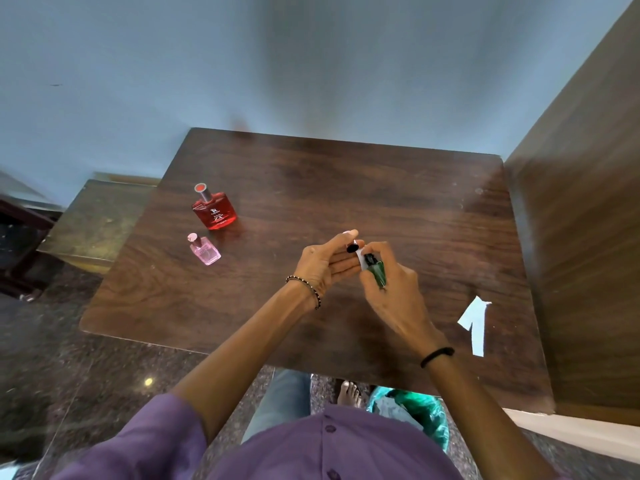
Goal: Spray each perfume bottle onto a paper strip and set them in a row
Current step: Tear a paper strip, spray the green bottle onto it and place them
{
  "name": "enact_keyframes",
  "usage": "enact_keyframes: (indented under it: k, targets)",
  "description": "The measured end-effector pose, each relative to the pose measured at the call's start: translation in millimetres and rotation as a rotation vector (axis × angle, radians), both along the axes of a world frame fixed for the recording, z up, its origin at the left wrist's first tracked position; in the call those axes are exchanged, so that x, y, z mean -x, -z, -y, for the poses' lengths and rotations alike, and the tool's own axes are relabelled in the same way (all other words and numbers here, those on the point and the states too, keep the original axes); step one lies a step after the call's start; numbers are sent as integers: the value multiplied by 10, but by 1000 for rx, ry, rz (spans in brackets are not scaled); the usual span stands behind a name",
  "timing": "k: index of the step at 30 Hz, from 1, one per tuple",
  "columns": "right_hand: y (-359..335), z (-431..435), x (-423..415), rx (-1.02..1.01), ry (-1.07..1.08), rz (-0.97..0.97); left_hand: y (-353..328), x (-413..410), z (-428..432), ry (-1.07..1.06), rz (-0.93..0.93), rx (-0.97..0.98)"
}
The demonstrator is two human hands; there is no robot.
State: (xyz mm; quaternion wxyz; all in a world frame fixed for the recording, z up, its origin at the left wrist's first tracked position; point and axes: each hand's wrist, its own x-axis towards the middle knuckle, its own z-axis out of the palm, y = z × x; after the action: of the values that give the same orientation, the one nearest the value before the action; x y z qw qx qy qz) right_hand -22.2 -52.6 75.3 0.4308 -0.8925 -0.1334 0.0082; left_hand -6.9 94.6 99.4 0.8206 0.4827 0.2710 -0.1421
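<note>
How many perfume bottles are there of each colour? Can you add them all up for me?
Red bottle: 1, standing on the table
Pink bottle: 1, standing near the red one
Green bottle: 1, held in the right hand; its black cap is off, pinched in the left hand
Total: 3 bottles

Your dark wooden table (346, 188) carries two bottles near its left edge, upright. The red perfume bottle (214, 211) stands farther from you, the smaller pink perfume bottle (205, 250) just beside it on your side. Toward the near right corner lie two white paper strips (476, 323), touching at their far ends.
</note>
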Motion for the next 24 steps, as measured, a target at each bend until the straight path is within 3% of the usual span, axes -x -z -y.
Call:
enact_keyframes:
  k: [9, 20, 24]
  targets:
    - [36, 19, 13, -35, 53, 25, 2, -21, 1, 8, 2, 22]
    - [108, 22, -23, 109, -5, 109, -11, -33, 49, 23, -52, 61]
    - [129, -8, 3, 53, 19, 96, -20, -44, 36, 20, -52, 55]
